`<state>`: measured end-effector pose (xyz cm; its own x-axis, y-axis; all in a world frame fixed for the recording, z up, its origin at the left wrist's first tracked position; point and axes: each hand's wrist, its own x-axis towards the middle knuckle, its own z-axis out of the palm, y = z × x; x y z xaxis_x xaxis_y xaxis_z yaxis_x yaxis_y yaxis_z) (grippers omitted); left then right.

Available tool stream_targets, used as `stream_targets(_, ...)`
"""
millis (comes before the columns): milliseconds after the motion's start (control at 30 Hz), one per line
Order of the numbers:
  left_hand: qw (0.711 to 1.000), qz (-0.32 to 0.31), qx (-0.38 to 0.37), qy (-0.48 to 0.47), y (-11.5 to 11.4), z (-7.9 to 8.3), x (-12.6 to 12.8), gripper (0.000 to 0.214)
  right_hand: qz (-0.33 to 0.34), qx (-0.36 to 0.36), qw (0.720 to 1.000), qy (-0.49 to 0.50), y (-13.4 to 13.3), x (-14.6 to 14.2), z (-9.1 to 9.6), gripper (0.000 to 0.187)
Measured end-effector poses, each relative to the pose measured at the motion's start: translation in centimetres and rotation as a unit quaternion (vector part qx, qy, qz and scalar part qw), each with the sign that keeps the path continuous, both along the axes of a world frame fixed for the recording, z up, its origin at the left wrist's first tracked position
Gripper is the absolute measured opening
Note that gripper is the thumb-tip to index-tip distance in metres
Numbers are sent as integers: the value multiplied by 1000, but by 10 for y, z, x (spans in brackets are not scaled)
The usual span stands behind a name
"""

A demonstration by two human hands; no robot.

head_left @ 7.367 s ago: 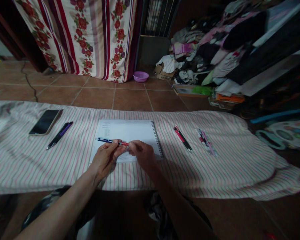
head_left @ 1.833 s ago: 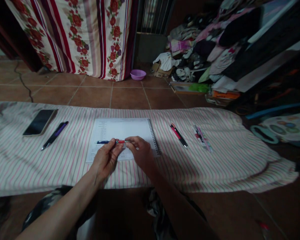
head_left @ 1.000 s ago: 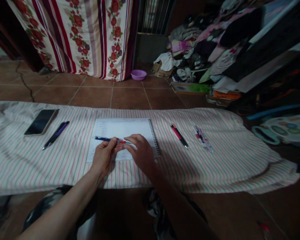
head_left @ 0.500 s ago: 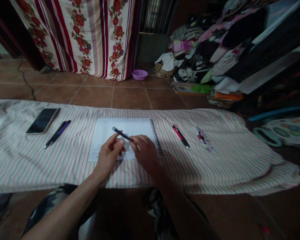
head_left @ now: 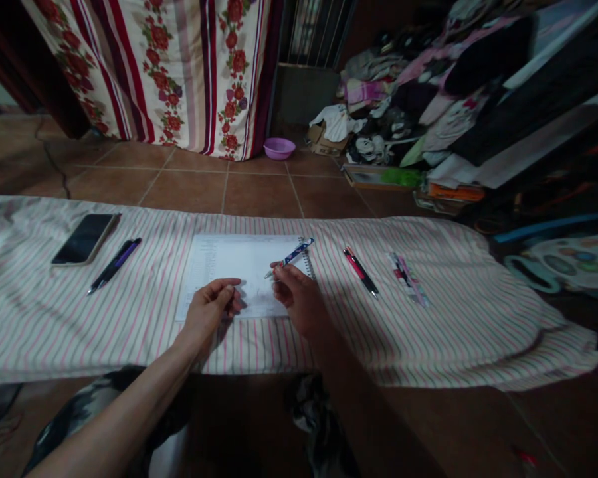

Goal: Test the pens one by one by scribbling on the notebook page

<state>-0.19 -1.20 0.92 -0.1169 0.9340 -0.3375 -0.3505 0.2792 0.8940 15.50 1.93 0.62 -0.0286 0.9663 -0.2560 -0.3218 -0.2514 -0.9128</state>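
Note:
Between the thumb and fingers of my right hand [head_left: 299, 295] is a pen [head_left: 298, 250] with a dark blue patterned barrel. Its tip points down and left above the page; its other end reaches up over the wire spiral. My left hand [head_left: 213, 302] is at the lower left of the spiral notebook [head_left: 249, 255], fingers loosely bent and apart, with nothing seen in them. The notebook lies open to a mostly white page with faint print at its left side. Whether the pen tip touches the paper I cannot tell.
Striped cloth [head_left: 144, 332] covers the table. On the left lie a phone [head_left: 86, 239] and a black and purple pen [head_left: 114, 267]. To the right are a black and red pen [head_left: 360, 272] and several slim items in clear wrapping [head_left: 407, 279]. A purple basin [head_left: 279, 149] sits on the floor beyond.
The pen has left my left hand's fingertips and turned in my right hand, its tip now toward the lower left. My hands have moved apart.

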Motion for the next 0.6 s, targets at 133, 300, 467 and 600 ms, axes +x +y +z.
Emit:
stream_targets(133, 1000, 0, -7, 7, 0, -2, -3, 15, -9, 32, 999, -28, 1, 1, -4, 34)
stream_targets(300, 983, -44, 74, 164, -3, -12, -8, 12, -38, 127, 975, -181, 5, 8, -19, 31)
stream_targets(467, 911, -150, 209, 322, -10, -14, -9, 19, -55, 138, 936, -320, 4, 25, -27, 28)
stream_targets(600, 866, -220, 248, 375, -13, -18, -5, 25, -42, 117, 914, -386, 1, 34, -28, 26)
